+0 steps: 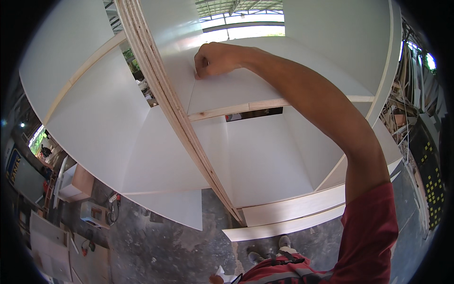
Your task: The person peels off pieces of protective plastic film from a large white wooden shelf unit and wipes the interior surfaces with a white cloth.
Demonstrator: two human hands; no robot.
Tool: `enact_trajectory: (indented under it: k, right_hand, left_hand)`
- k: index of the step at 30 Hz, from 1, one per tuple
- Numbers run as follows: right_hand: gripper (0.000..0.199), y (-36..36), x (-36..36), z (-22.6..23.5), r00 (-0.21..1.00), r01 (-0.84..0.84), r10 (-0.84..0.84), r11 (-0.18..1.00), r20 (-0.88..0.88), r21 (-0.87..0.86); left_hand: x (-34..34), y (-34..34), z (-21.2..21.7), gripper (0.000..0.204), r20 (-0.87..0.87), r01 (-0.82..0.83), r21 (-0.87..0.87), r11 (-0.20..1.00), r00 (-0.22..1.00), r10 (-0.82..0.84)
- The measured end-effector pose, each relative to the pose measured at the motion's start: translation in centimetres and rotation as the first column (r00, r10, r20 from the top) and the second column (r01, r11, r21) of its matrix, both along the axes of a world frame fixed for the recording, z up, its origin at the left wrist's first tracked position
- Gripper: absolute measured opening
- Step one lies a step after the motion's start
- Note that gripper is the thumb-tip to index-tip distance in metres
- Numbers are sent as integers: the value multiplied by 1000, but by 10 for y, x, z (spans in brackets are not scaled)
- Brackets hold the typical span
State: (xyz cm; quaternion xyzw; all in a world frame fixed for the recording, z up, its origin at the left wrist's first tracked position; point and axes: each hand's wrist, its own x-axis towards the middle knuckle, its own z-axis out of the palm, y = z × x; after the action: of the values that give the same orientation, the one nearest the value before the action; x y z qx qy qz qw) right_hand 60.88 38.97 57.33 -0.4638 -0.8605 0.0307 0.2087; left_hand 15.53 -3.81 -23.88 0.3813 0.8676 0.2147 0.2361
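My right arm reaches across a white cabinet with raw plywood edges. My right hand (215,60) is closed, fingers curled toward the thumb, low over the white shelf (283,85) by its left corner, close to the upright panel. Whatever its fingers pinch, if anything, is too small or hidden to make out. At the lower edge, my left hand (216,279) shows only in part, closed by a crumpled white piece (225,275) that looks like cloth or paper. It appears to hold this piece in front of my body.
A thick plywood divider (163,85) stands between the two cabinet bays. Along the base runs a pale board (288,227). On the concrete floor at left are a small stool (94,214), a wooden box (75,182) and cables. Scrap wood (402,102) is piled at right.
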Motion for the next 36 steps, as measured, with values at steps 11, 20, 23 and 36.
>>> enact_trajectory:
  k: [11, 20, 23, 36]
  right_hand:
    - [15, -11, 2, 13, 994, 3, -6, 999, 112, 34]
    - [13, -4, -3, 19, 996, 33, -26, 996, 89, -84]
    - [14, -2, -8, 22, 994, 20, -12, 997, 106, -74]
    - [19, 2, 18, 16, 991, 55, -50, 998, 123, -37]
  left_hand:
    - [7, -12, 2, 26, 189, -103, -73, 992, 975, 115]
    - [34, 7, 20, 31, 1, 84, -176, 981, 996, -85]
    - [33, 15, 21, 35, 135, -17, -179, 984, 990, 42]
    - [74, 70, 89, 36, 230, 51, -97, 994, 973, -27]
